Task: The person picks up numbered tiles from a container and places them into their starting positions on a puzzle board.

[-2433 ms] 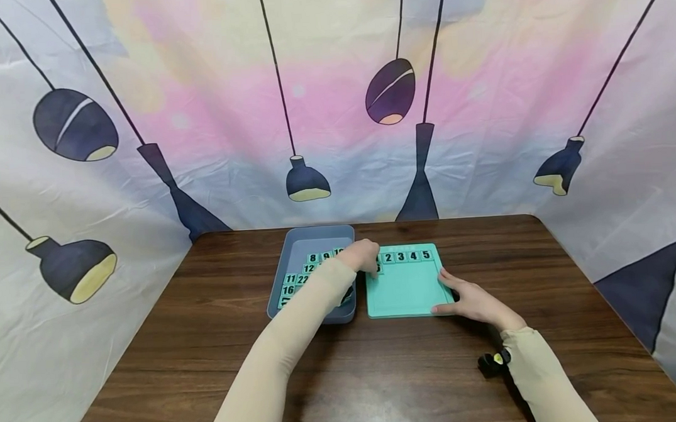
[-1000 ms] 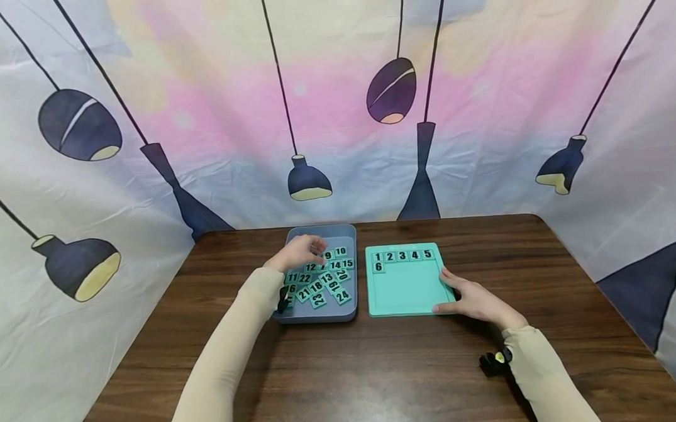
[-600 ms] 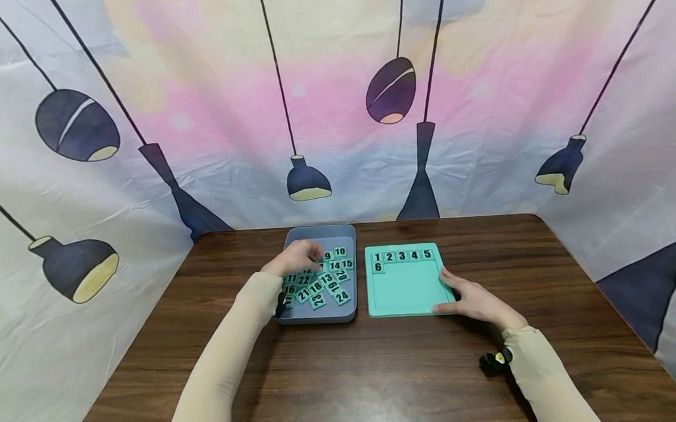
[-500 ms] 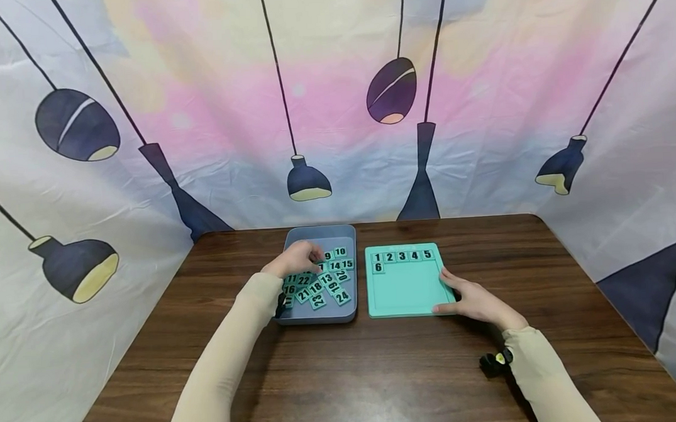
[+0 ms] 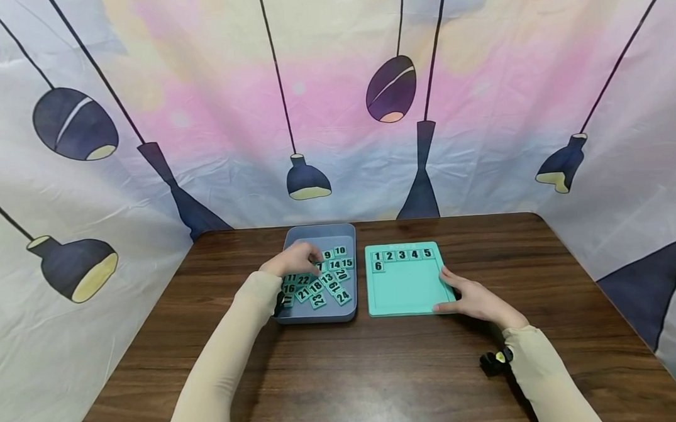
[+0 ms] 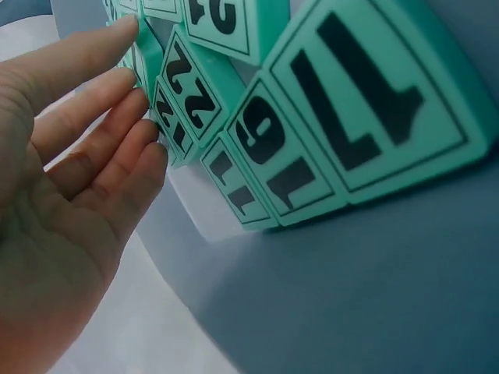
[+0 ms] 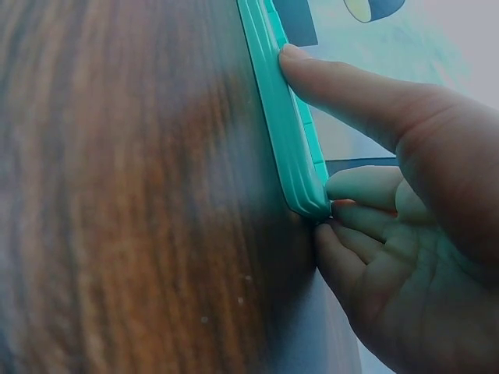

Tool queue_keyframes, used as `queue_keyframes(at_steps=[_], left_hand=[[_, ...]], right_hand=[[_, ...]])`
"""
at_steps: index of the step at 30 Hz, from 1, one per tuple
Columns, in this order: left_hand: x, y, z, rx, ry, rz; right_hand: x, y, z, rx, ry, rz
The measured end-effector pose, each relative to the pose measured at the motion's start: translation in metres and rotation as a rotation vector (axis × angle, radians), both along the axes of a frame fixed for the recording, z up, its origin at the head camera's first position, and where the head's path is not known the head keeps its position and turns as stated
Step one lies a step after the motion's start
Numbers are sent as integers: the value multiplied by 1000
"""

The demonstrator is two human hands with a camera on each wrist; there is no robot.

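Note:
In the head view my left hand (image 5: pixel 292 259) reaches over the left side of a blue-grey tray (image 5: pixel 319 236). Thumb and fingertips close round a small green number tile (image 5: pixel 320 267) marked 7. The left wrist view shows the left fingers (image 6: pixel 101 167) bent towards the tiles, beside the 22 tile (image 6: pixel 187 86) and the 16 tile (image 6: pixel 281 152). My right hand (image 5: pixel 479 302) holds a mint-green board (image 5: pixel 406 290) at its near right corner, thumb at the front edge and fingers along the right side. Tiles 1 to 5 fill its top row, with tile 6 (image 5: pixel 378 266) below 1.
Several loose number tiles, such as the 24 tile (image 5: pixel 343 296), lie at mixed angles in the tray. Tray and board stand side by side on a brown wooden table (image 5: pixel 345 374). A cloth printed with lamps (image 5: pixel 339 110) hangs behind it.
My left hand has gone from the board, where it was at tile 6, back to the tray, then lowered slightly onto the 7 tile. The right hand has stayed at the board's corner.

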State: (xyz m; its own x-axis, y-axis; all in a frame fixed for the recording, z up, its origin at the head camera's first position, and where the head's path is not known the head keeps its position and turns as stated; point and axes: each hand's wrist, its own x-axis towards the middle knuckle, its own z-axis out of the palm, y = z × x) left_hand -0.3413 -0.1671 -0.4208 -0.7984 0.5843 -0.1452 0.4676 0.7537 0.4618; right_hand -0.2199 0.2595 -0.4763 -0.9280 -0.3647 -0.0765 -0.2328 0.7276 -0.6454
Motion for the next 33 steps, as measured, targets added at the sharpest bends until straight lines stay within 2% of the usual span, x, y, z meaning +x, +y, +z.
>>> queue_keyframes(at_steps=[10,19,23,28,33], left_hand=[[-4,-8,-6,-82,-9,65],[-10,-29,-3,-7,-98,109],[-10,-37,-1,19,-126,125],[-7,-43,0,15,-149,147],[-5,-41,1,-24,-148,118]], right_hand=[[0,-1,-1,-6,-4,2],[-1,-1,-2,-11,-5,11],[0,-2,-2,-10,-7,10],[1,-1,-1,-12,-5,4],[0,1,-1,-8,-6,-5]])
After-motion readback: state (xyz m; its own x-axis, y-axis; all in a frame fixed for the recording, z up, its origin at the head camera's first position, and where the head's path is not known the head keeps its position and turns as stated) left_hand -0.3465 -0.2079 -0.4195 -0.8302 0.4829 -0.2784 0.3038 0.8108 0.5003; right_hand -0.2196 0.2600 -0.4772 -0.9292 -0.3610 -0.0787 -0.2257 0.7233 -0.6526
